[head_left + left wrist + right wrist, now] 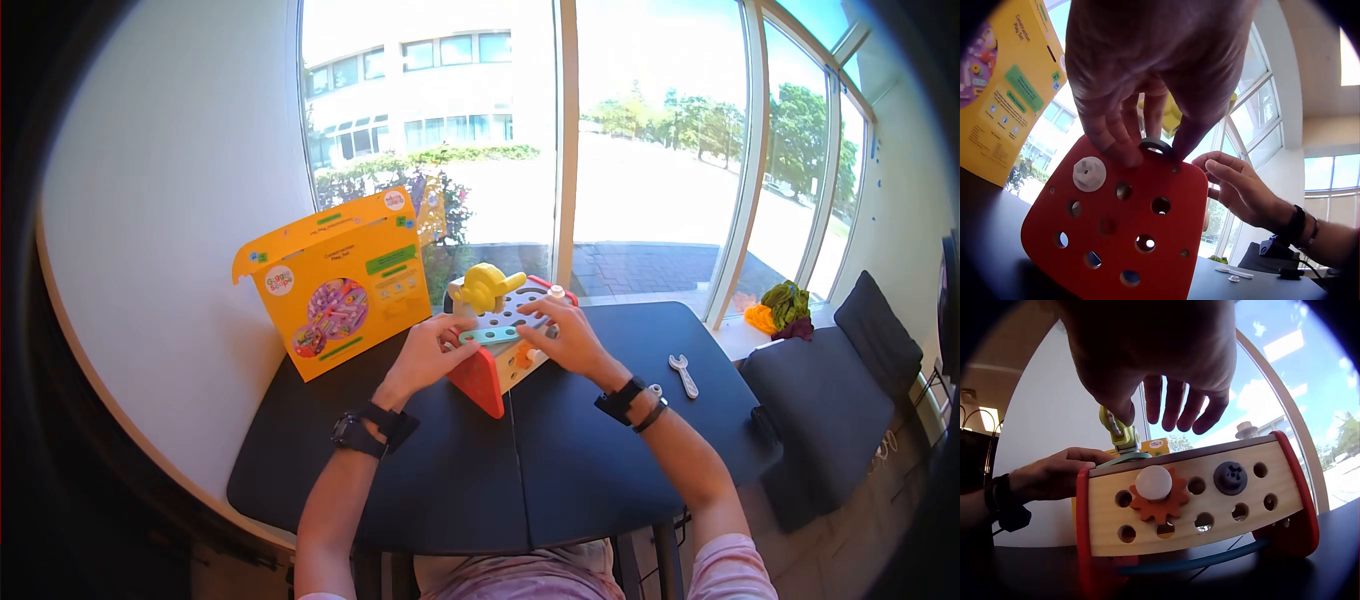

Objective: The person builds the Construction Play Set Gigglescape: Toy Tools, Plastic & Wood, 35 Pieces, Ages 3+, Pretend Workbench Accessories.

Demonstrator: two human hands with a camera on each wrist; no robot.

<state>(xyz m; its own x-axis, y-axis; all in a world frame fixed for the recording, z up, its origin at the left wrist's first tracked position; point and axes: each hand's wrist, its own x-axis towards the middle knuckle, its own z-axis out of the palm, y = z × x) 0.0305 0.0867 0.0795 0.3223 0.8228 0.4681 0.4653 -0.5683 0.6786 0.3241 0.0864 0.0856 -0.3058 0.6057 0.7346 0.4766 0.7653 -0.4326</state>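
Observation:
A toy workbench with red end panels (478,385) (1116,215) stands on the dark table. My left hand (430,350) (1154,75) pinches the left end of a teal holed strip (490,336) (1156,146) (1124,459) lying across its top. Over the strip's far side rises a yellow piece (482,288). My right hand (572,342) (1154,356) hovers at the strip's right end, fingers spread and relaxed; whether a fingertip touches it is unclear. On the wooden side (1204,503) sit an orange gear (1176,503) with a white cap (1154,482) and a dark knob (1230,479).
A yellow box (340,290) stands behind on the left, against the window side. To the right on the table lies a white toy wrench (684,376), with a small pale piece near my right wrist. Beyond the table's right edge is a dark chair (820,400).

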